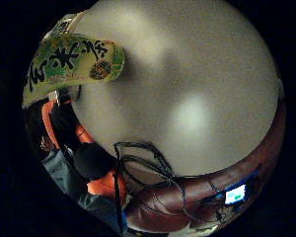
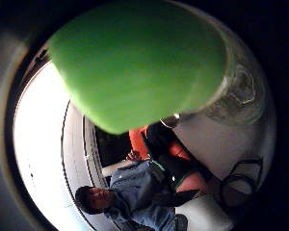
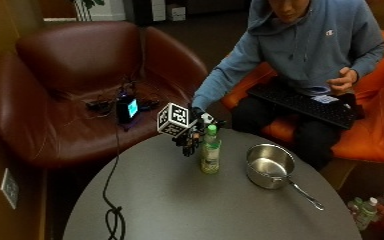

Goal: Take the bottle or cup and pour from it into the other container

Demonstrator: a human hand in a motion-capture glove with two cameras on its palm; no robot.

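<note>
On the round grey tabletop (image 3: pixel 179 200), the gloved right hand (image 3: pixel 191 134) sits just beside the upright green-tea bottle (image 3: pixel 210 152); whether its grip has closed, I cannot tell. A nudge might topple the bottle before it reaches the steel saucepan (image 3: pixel 270 165) beyond.

The right hand (image 3: pixel 193 131) sits mostly hidden behind its rig, so its fingers cannot be made out. The bottle (image 3: pixel 210 151) label is too small to read from outside, and the bottles (image 3: pixel 373 206) at the right edge are cut off.
</note>
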